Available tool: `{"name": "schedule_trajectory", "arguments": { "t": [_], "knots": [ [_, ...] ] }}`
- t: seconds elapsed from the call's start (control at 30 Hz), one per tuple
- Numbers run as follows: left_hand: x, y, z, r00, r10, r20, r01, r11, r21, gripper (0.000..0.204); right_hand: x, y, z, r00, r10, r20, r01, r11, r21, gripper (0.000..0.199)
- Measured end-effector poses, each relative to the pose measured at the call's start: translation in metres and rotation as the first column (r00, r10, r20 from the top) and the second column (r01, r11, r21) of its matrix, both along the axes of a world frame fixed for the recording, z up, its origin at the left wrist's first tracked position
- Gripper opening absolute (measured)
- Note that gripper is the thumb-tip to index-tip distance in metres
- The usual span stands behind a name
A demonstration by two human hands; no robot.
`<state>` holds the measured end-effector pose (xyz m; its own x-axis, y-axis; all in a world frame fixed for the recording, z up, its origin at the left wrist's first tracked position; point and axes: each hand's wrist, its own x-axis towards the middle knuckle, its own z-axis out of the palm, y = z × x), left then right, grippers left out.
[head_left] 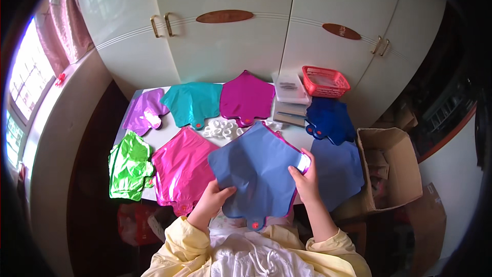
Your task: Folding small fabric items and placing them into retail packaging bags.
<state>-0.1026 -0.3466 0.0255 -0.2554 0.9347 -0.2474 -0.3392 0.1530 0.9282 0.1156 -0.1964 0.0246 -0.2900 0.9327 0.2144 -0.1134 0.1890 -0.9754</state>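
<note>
My left hand [211,198] and right hand [307,178] each pinch an edge of a star-shaped blue foil piece [259,172], thumbs on its face and fingers behind. It hangs spread between them, its red-dotted tab toward me; a magenta edge shows along its right side. I judge this to be handling or squaring up the foil; the next move seems to call for keeping both edges pinched so it stays flat.

Just left of my left hand lies a pink foil piece [184,164], with a green foil piece [128,166] farther left. Just right of my right hand, a duller blue piece [338,172] lies on the table [296,136]. Beyond that, farther right, a cardboard box [409,187] stands open-topped with brown and reddish contents I cannot make out.

Ahead, between my hands, are loose white rings [220,131]. Ahead of my right hand is a dark blue piece [331,121]. Farther ahead, a translucent plastic container [293,96] with something dark inside sits on a stack, and a red basket [329,92] holds something pale, too unclear to name.
</note>
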Motion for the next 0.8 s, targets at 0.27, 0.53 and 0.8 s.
{"name": "schedule_trajectory", "arguments": {
  "t": [0.27,0.53,0.8],
  "knots": [
    [-0.016,0.06,-0.036,0.759,0.102,-0.644,-0.107,0.994,0.032,0.037,0.021,0.018,-0.016,0.74,-0.238,0.63,-0.018,0.928,0.372,0.048],
    [-0.008,0.043,-0.032,0.594,0.17,-0.786,-0.172,0.982,0.082,0.045,0.046,0.012,0.007,0.51,-0.275,0.815,-0.293,0.835,0.465,0.061],
    [0.008,0.03,-0.025,0.513,0.217,-0.831,-0.165,0.974,0.153,0.061,0.07,0.002,-0.013,0.312,-0.323,0.894,-0.349,0.835,0.424,0.049]
  ]
}}
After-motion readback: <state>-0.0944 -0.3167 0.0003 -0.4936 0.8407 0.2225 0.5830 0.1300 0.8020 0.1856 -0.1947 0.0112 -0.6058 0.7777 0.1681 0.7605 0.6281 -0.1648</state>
